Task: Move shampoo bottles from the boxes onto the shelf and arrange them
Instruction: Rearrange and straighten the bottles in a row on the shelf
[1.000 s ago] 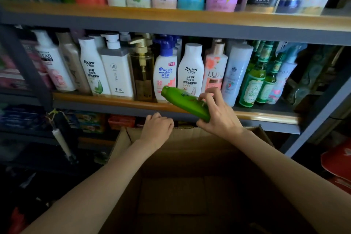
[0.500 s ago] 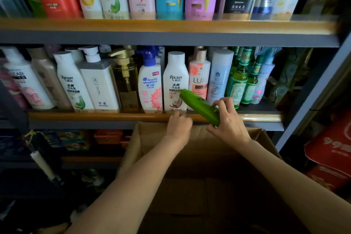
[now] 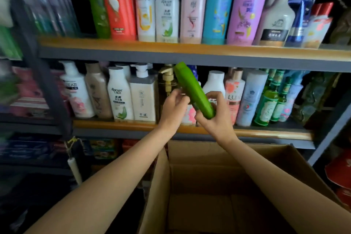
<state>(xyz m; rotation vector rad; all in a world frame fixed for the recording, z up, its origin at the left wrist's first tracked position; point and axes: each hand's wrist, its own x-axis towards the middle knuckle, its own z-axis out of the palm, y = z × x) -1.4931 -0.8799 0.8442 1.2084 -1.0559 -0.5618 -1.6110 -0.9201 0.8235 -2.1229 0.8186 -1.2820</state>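
A green shampoo bottle (image 3: 191, 90) is held up in front of the middle shelf, tilted with its top toward the upper left. My right hand (image 3: 215, 119) grips its lower end. My left hand (image 3: 173, 107) touches the bottle's left side with curled fingers. An open cardboard box (image 3: 218, 155) stands below my arms; the part of its inside that I can see holds nothing. The middle shelf (image 3: 133, 124) carries a row of white, gold, pink and green bottles. The upper shelf (image 3: 171, 47) carries tall red, white, pink, blue and purple bottles.
A grey shelf upright (image 3: 330, 133) runs down at the right, with red packages (image 3: 340, 169) beside it. A dark slanted bar (image 3: 45, 85) crosses the left side. Lower left shelves hold boxed goods (image 3: 102, 148). A white stick (image 3: 75, 171) hangs on a cord.
The green bottle rose from the box edge to the middle shelf's height and turned more upright. My left hand left the box rim and came up against the bottle.
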